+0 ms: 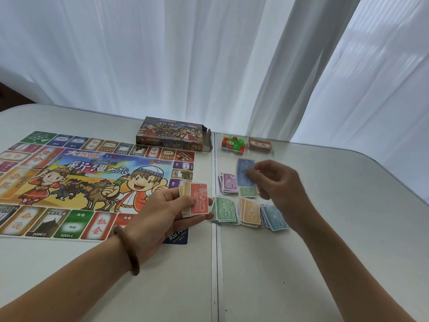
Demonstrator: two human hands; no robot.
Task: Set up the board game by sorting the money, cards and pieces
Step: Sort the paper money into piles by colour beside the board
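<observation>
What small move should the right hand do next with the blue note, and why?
Probably lay the blue note down on the blue pile if it matches: the right hand pinches it above the sorted piles, while the left hand holds more notes.

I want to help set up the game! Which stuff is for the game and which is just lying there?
For the job: money piles, note stack in left hand, blue note in right hand, cards, pieces, board.
Just there: game box, curtains, bracelet.
</observation>
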